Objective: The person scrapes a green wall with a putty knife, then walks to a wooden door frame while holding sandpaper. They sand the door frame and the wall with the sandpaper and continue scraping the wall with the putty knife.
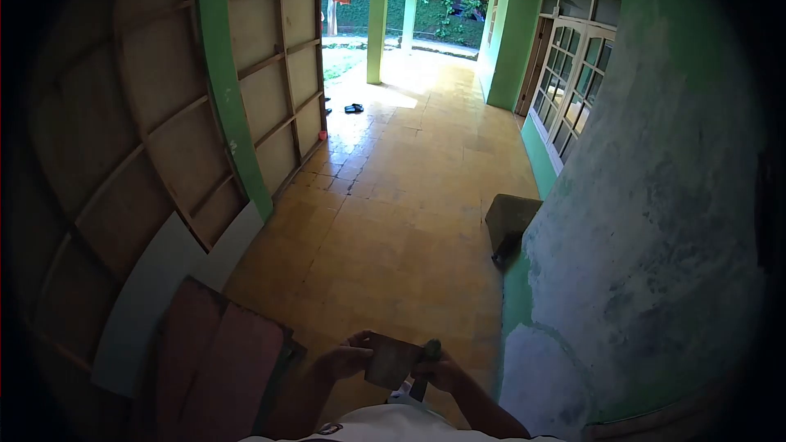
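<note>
Left fingers (pixel 359 354) pinch a brown, flat, rectangular panel (pixel 390 363); right fingers (pixel 434 367) curl closed around a dark-green, rounded object (pixel 432 349); a loosened left pinch could drop the panel.

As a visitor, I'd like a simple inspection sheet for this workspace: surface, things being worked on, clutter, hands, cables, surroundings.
Surface: tiled floor, yellow-brown, brightly lit at the far end.
Job's things: flat brownish piece, held in front of the body; small greenish item beside it, too dark to identify.
Clutter: reddish panel at lower left; pair of sandals farther off.
Hands: left hand grips the piece's left edge; right hand is by its right side, grip unclear.
Cables: nothing seen.
Surroundings: panelled partition at left; patchy wall and windows at right.
</note>
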Demonstrator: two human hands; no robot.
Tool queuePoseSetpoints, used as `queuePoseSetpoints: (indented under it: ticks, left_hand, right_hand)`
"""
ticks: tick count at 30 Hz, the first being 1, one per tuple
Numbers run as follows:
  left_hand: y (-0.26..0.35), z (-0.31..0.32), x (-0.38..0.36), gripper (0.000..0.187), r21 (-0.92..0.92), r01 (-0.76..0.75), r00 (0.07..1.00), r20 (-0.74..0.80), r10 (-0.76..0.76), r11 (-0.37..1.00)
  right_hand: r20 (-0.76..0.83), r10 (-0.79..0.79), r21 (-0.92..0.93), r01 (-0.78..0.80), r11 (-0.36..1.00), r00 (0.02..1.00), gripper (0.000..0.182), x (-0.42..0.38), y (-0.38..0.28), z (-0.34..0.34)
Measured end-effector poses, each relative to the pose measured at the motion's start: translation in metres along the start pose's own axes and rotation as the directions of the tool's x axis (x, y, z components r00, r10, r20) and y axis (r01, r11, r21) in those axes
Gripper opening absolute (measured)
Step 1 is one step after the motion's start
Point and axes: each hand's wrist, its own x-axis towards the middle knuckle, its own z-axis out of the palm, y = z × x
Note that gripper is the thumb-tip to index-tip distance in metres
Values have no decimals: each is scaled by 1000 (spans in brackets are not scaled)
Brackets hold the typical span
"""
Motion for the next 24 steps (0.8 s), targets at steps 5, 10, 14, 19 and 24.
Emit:
queuePoseSetpoints:
  ticks: [5, 10, 14, 19, 24]
  left_hand:
    - [49, -38, 100, 42, -50, 16, 1000, 15, -16, 999]
    - [110, -54, 182, 42, -67, -19, 999, -46, 15, 998]
    - [152, -63, 249, 40, -69, -94, 993, -73, 89, 993]
    - [191, -72, 328, 37, -131, -174, 985, -20, 173, 976]
    - [238, -90, 444, 38, 463, -31, 979, -166, 121, 886]
  right_hand:
    - [-5, -64, 122, 64, 990, 998, 30, 76, -55, -38]
    - [16, 1, 30, -2, 1000, 1000, 40, 176, -137, -79]
    - [193, 8, -75, 7, 997, 981, 38, 254, -215, -100]
    - [301, 13, -235, 61, 970, 954, 34, 322, -290, -95]
    - [273, -106, -265, 181, 947, 956, 35, 384, -360, -142]
